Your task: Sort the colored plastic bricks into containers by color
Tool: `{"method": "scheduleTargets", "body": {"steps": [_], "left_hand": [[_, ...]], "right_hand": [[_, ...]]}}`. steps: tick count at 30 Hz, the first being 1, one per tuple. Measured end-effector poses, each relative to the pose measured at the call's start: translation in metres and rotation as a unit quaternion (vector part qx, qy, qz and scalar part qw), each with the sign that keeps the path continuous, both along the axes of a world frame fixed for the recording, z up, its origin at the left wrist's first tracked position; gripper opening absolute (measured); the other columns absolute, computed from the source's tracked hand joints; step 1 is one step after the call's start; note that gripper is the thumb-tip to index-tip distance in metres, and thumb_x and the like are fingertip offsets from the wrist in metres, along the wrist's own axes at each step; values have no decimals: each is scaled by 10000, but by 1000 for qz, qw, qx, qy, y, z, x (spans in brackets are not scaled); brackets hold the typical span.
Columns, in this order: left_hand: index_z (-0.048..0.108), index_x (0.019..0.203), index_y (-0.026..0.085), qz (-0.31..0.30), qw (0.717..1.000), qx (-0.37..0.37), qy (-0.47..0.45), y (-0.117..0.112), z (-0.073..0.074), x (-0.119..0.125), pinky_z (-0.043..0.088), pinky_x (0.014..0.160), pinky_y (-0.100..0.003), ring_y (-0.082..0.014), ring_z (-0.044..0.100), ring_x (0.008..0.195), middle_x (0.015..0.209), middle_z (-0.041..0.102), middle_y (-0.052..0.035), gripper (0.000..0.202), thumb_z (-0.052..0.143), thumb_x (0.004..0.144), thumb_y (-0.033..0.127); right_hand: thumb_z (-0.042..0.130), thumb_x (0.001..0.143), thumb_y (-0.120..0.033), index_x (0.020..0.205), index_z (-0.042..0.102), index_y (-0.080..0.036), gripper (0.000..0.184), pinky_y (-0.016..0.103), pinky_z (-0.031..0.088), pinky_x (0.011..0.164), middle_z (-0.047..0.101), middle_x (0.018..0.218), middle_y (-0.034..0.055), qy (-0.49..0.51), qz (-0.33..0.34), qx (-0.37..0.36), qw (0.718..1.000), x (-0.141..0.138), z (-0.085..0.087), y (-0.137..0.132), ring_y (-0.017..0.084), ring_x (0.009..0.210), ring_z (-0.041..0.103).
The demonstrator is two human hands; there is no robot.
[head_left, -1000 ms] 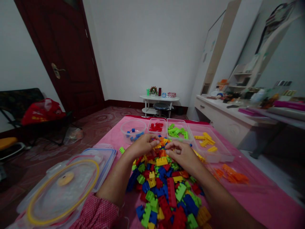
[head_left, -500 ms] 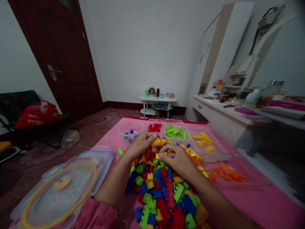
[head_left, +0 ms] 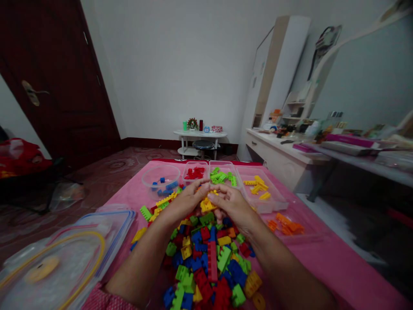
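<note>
Bare pink cloth [head_left: 348,273] extends right of the brick pile [head_left: 212,258]; five clear containers [head_left: 274,207] edge it. Left hand [head_left: 192,197] and right hand [head_left: 235,204], fingers half-curled, flank yellow bricks [head_left: 207,205]; grip indeterminable.

Both hands meet over the brick pile [head_left: 212,260]. Right hand [head_left: 234,204]: thumb above, fingertips below a few yellow bricks [head_left: 207,206]. Left hand [head_left: 191,200] curves in just beside them, grip unclear. Pile is mixed red, blue, green, yellow. Clear containers past it, left to right: round tub [head_left: 146,181] with blue, small box [head_left: 191,165] with red, next box [head_left: 226,165] with green, wider tray [head_left: 275,197] with yellow. Nearer right, orange bricks [head_left: 290,224]. Lids [head_left: 75,265] overlap at left on the pink tabletop [head_left: 348,269]. Behind: white side table [head_left: 200,134], stool [head_left: 203,144], dark red door [head_left: 51,77].
</note>
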State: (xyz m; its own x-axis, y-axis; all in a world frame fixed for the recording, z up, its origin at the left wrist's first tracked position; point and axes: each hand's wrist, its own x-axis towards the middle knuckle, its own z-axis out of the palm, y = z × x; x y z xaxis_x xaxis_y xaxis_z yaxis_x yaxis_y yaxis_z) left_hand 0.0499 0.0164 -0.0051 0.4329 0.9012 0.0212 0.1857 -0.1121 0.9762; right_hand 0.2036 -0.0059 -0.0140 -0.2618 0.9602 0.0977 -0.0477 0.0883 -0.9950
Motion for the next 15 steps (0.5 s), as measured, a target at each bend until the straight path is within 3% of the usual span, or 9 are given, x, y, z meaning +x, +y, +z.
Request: {"method": "scheduleTargets", "body": {"steps": [2,4,6,8,10,11,13,15], "left_hand": [[388,1315,190,-13,1000,-15,-14,1,0,0,336,441,-190,-91,464,454,621,587,8,641,363,839,619],[440,1267,175,-10,1000,-8,-22,3,-1,-1,333,446,-187,-86,460,445,598,576,12,626,346,841,624],[536,1160,153,6,1000,19,-15,8,-4,-3,333,451,-183,-79,462,457,610,571,10,575,402,826,601],[609,1027,128,25,998,53,-5,14,-9,-5,319,447,-176,-68,440,453,592,545,19,506,480,796,560],[640,925,115,54,995,81,3,21,-13,-9,308,444,-175,-63,419,446,570,523,27,445,532,767,517],[646,900,113,75,993,93,6,25,-15,-12,313,449,-178,-67,421,450,568,528,25,425,542,760,501],[657,881,113,127,984,125,22,32,-19,-23,348,479,-190,-90,472,491,599,577,2,403,538,761,479],[670,893,123,189,964,176,71,38,-20,-36,397,541,-211,-130,553,584,682,646,-33,382,527,769,454]], "right_hand": [[638,704,-441,974,567,-175,386,203,425,375,517,517,-69,-24,-60,38,997,16,5,8,71,355,445],[622,710,-425,935,583,-166,346,219,434,395,528,549,-49,-88,-170,88,978,40,9,18,88,384,479],[588,729,-402,941,605,-150,330,259,465,447,604,672,10,-198,-304,135,922,69,10,28,121,447,540],[587,733,-341,1012,624,-139,346,318,506,594,653,776,63,-349,-404,171,828,96,8,36,183,603,619],[602,729,-309,1137,591,-118,451,378,495,741,670,914,126,-470,-435,190,744,115,4,40,256,815,640],[609,729,-310,1191,562,-108,506,398,481,786,663,979,153,-511,-435,192,716,121,3,41,282,898,627],[608,741,-316,1245,524,-97,555,401,468,818,645,1064,178,-551,-416,189,698,124,-1,41,294,963,610],[588,760,-285,1198,570,-116,470,358,468,822,659,1063,154,-563,-363,188,718,118,-5,42,262,948,621]]}}
